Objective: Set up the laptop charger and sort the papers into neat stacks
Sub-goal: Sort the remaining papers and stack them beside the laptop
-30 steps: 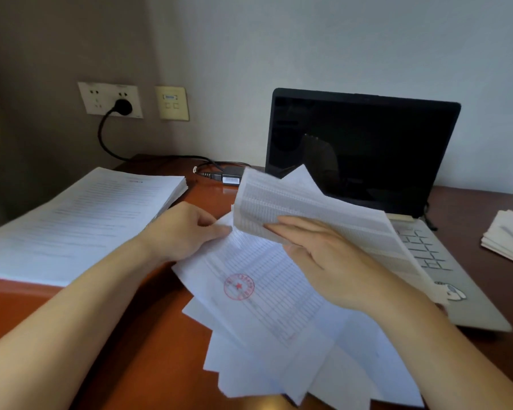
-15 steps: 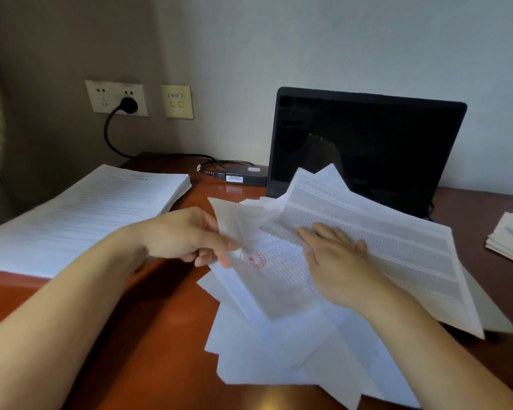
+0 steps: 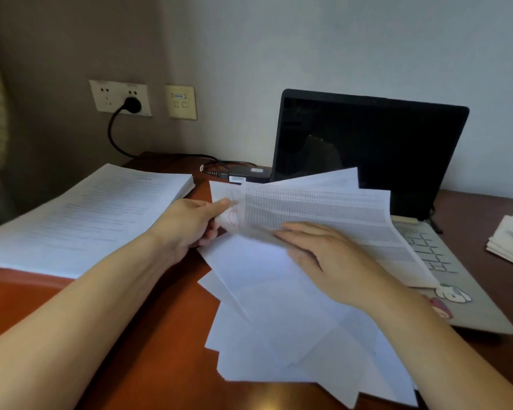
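Observation:
My left hand (image 3: 190, 224) pinches the left edge of a few lifted printed sheets (image 3: 317, 207), one with a red stamp. My right hand (image 3: 323, 258) lies flat with straight fingers at the sheets' lower edge, over a loose fan of white papers (image 3: 276, 324) on the desk. A thick neat paper stack (image 3: 83, 220) sits to the left. The charger brick (image 3: 249, 174) lies behind the papers, its black plug (image 3: 132, 105) in the wall socket. The open laptop (image 3: 367, 149) with a dark screen stands at right, partly covered by the sheets.
The reddish wooden desk (image 3: 148, 335) carries everything. A small pile of white papers (image 3: 510, 241) lies at the far right edge. A second wall plate (image 3: 180, 102) sits beside the socket. The charger cable loops down from the plug to the brick.
The lifted sheets have swung up and left over the laptop. My left hand moved up to pinch their left edge. The red-stamped sheet is now mostly hidden behind them.

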`<state>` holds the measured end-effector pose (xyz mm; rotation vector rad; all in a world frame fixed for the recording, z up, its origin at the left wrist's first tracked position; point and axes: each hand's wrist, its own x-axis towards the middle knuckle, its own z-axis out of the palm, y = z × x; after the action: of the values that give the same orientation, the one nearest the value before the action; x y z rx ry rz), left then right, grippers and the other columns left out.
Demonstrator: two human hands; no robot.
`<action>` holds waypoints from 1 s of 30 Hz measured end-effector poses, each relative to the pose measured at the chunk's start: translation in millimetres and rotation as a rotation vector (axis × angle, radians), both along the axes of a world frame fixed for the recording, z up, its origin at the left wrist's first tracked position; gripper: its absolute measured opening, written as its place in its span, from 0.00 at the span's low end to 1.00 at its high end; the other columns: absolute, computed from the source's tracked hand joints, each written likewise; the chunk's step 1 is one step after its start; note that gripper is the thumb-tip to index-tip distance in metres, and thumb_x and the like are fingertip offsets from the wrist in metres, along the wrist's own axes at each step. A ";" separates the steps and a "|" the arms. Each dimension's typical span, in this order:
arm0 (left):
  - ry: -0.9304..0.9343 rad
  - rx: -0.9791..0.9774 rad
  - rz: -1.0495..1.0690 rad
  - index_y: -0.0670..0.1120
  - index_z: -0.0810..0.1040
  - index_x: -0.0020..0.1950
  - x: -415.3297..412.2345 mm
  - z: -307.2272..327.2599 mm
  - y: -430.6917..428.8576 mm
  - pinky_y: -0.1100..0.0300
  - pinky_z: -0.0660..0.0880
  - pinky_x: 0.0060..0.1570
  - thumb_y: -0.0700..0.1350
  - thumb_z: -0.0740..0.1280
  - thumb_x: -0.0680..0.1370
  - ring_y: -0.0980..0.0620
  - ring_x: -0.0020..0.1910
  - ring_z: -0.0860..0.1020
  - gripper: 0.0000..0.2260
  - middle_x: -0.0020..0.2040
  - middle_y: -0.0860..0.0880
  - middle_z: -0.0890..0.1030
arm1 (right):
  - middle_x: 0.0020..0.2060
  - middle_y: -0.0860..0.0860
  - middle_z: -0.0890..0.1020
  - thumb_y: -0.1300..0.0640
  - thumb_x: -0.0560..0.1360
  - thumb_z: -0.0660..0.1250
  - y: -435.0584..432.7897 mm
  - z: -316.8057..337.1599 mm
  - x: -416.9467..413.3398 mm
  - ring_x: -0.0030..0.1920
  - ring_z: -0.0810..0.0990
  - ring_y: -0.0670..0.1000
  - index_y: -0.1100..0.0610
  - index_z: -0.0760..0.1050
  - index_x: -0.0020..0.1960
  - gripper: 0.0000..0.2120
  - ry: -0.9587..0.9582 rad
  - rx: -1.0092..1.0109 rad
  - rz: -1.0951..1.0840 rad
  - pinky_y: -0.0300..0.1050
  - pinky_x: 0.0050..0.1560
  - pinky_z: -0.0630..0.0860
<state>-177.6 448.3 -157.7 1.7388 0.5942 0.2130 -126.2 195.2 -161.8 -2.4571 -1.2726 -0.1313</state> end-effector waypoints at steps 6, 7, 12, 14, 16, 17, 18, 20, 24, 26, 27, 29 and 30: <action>0.141 0.625 -0.167 0.45 0.83 0.46 -10.2 15.5 -3.8 0.55 0.71 0.51 0.61 0.51 0.85 0.52 0.43 0.79 0.28 0.45 0.48 0.84 | 0.53 0.56 0.85 0.58 0.83 0.57 -4.9 1.6 3.6 0.53 0.81 0.63 0.53 0.74 0.67 0.15 -0.143 0.114 -0.294 0.58 0.50 0.79; 0.240 0.681 -0.250 0.43 0.82 0.48 -12.0 18.6 -0.8 0.54 0.71 0.52 0.64 0.53 0.84 0.51 0.46 0.79 0.28 0.47 0.47 0.83 | 0.51 0.56 0.85 0.56 0.83 0.56 -6.3 2.4 4.0 0.52 0.82 0.64 0.53 0.75 0.66 0.15 -0.148 0.138 -0.307 0.58 0.49 0.79; 0.344 0.550 -0.493 0.48 0.80 0.34 -25.2 29.3 18.3 0.60 0.69 0.42 0.65 0.74 0.72 0.55 0.36 0.73 0.21 0.32 0.51 0.77 | 0.51 0.52 0.85 0.51 0.83 0.54 -7.7 3.8 2.5 0.52 0.82 0.59 0.50 0.77 0.66 0.17 -0.097 0.189 -0.248 0.56 0.50 0.79; 0.153 0.463 -0.303 0.47 0.83 0.34 -22.5 26.4 20.1 0.58 0.70 0.42 0.61 0.75 0.73 0.53 0.34 0.76 0.19 0.30 0.52 0.80 | 0.56 0.47 0.84 0.53 0.83 0.57 -6.6 3.5 1.4 0.57 0.81 0.54 0.48 0.77 0.66 0.15 -0.045 0.188 -0.174 0.52 0.57 0.78; -0.013 0.290 -0.036 0.45 0.86 0.40 -16.1 20.2 19.6 0.54 0.76 0.43 0.57 0.74 0.76 0.48 0.37 0.82 0.16 0.34 0.50 0.85 | 0.62 0.39 0.79 0.54 0.83 0.58 -4.2 5.3 -1.7 0.64 0.76 0.44 0.48 0.76 0.69 0.17 0.002 0.178 -0.108 0.33 0.63 0.69; -0.052 0.198 0.037 0.45 0.87 0.43 -13.2 17.1 19.6 0.52 0.80 0.44 0.55 0.74 0.77 0.46 0.41 0.85 0.14 0.38 0.49 0.87 | 0.63 0.36 0.77 0.53 0.83 0.58 -3.0 6.2 -3.2 0.66 0.73 0.41 0.49 0.75 0.70 0.17 0.010 0.164 -0.090 0.26 0.63 0.64; -0.063 0.130 0.060 0.45 0.87 0.46 -11.0 14.7 20.2 0.53 0.82 0.44 0.52 0.74 0.78 0.46 0.44 0.86 0.10 0.40 0.48 0.87 | 0.64 0.36 0.76 0.53 0.83 0.58 -1.8 6.2 -4.1 0.67 0.72 0.40 0.50 0.74 0.71 0.18 0.011 0.145 -0.083 0.24 0.63 0.61; -0.030 0.079 0.029 0.44 0.85 0.49 -10.3 13.0 21.6 0.59 0.83 0.37 0.47 0.76 0.77 0.50 0.41 0.87 0.07 0.42 0.47 0.88 | 0.66 0.38 0.76 0.53 0.84 0.58 -0.3 6.0 -5.6 0.67 0.72 0.41 0.51 0.74 0.72 0.18 0.008 0.115 -0.090 0.28 0.63 0.62; 0.016 0.243 0.035 0.42 0.83 0.46 -9.3 11.9 21.2 0.58 0.84 0.39 0.48 0.75 0.77 0.50 0.35 0.86 0.10 0.39 0.46 0.87 | 0.64 0.40 0.79 0.54 0.83 0.58 -1.5 8.0 -8.2 0.64 0.74 0.42 0.50 0.76 0.69 0.16 0.035 0.101 -0.087 0.32 0.63 0.68; 0.033 0.398 0.006 0.43 0.83 0.43 -9.2 10.7 17.0 0.59 0.81 0.36 0.52 0.71 0.80 0.52 0.31 0.85 0.13 0.35 0.48 0.86 | 0.63 0.41 0.80 0.55 0.83 0.60 -2.0 6.9 -7.9 0.62 0.75 0.43 0.51 0.76 0.68 0.15 0.059 0.084 -0.055 0.36 0.62 0.71; 0.034 0.463 -0.006 0.43 0.83 0.41 -8.9 9.2 15.4 0.62 0.77 0.33 0.54 0.67 0.82 0.54 0.28 0.83 0.17 0.33 0.48 0.85 | 0.64 0.41 0.79 0.55 0.82 0.61 -1.6 6.3 -7.6 0.63 0.74 0.43 0.51 0.75 0.69 0.16 0.068 0.070 -0.046 0.35 0.63 0.70; 0.016 0.503 0.003 0.44 0.84 0.42 -8.3 7.6 13.8 0.64 0.71 0.32 0.56 0.62 0.84 0.54 0.27 0.81 0.21 0.34 0.47 0.85 | 0.67 0.40 0.76 0.53 0.83 0.59 -0.2 3.7 -5.8 0.67 0.72 0.42 0.50 0.72 0.72 0.18 0.058 0.035 -0.059 0.36 0.67 0.67; -0.003 0.492 0.008 0.45 0.84 0.45 -8.4 8.1 13.3 0.64 0.72 0.33 0.56 0.60 0.85 0.52 0.30 0.83 0.20 0.38 0.46 0.86 | 0.68 0.41 0.75 0.52 0.84 0.57 0.3 2.2 -4.7 0.68 0.71 0.44 0.50 0.71 0.73 0.19 0.048 0.020 -0.074 0.37 0.68 0.66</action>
<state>-186.0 461.6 -149.7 2.2082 0.5784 0.3922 -130.9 195.5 -159.7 -2.4758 -1.1561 -0.1037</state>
